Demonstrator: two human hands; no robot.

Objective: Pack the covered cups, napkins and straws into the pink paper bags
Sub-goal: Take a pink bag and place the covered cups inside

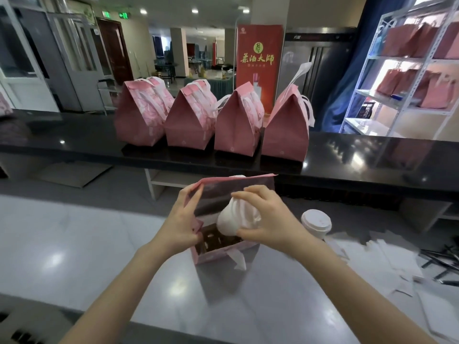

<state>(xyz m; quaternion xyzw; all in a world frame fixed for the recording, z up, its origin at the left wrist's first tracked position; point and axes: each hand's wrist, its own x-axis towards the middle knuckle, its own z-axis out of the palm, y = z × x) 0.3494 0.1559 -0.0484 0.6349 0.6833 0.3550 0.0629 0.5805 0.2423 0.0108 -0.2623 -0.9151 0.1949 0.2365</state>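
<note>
Pink bag [218, 252] sits open on the near counter [260, 306]; left hand [180, 223] pinches its rim, right hand [268, 217] grips a cup [229, 219] over the opening.

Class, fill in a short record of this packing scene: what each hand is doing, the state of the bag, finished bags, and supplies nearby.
left hand: holds open pink bag by its edge
right hand: grips white covered cup, tilted at the bag's mouth
closed bags: four on black counter
spare cup: right of bag
napkins and straws: far right
</note>
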